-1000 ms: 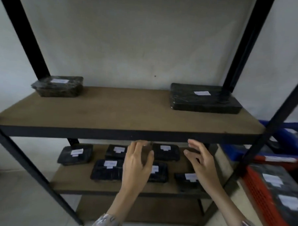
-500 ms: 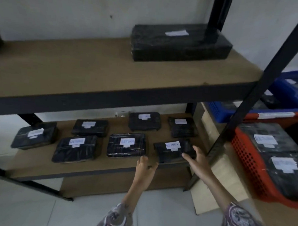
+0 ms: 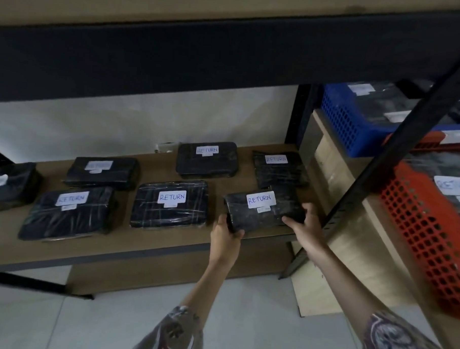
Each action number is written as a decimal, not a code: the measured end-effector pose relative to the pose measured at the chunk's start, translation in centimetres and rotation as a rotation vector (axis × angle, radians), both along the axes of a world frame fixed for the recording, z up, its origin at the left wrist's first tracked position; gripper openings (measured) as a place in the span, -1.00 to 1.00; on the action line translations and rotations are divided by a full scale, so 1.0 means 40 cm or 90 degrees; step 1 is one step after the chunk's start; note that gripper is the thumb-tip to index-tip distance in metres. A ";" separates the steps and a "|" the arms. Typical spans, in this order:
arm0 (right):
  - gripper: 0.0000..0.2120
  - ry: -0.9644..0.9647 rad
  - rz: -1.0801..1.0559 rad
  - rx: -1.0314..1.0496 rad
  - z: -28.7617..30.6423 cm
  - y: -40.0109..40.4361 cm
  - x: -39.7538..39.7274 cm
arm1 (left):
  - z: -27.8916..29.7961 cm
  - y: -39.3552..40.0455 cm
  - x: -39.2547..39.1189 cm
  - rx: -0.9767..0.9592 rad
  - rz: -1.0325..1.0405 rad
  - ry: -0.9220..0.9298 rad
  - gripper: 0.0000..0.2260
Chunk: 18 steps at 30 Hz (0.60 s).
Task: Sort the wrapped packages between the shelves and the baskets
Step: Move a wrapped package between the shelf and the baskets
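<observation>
both hands on the front-right RETURN package (image 3: 261,212) on the lower shelf (image 3: 147,239), left hand (image 3: 225,233) gripping its near-left corner, right hand (image 3: 304,225) gripping the right end, red basket (image 3: 421,235) off right

Single head-worn wide-angle view, looking forward and down beneath the upper shelf (image 3: 229,53), close onto the lower shelf (image 3: 146,246); baskets at right edge.

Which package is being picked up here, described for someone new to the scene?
On the lower shelf, look at the front row's right end, near the black upright. That RETURN package alone is gripped by the left hand and right hand.
</observation>
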State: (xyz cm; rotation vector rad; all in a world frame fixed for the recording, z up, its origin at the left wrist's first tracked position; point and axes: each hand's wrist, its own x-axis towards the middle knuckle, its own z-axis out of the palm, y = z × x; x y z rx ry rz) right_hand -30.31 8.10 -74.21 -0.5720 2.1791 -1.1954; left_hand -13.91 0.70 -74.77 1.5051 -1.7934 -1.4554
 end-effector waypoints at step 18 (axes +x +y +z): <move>-0.64 -0.199 -0.009 -0.118 0.024 0.007 -0.020 | 0.030 0.006 0.008 -0.017 0.025 0.053 -0.71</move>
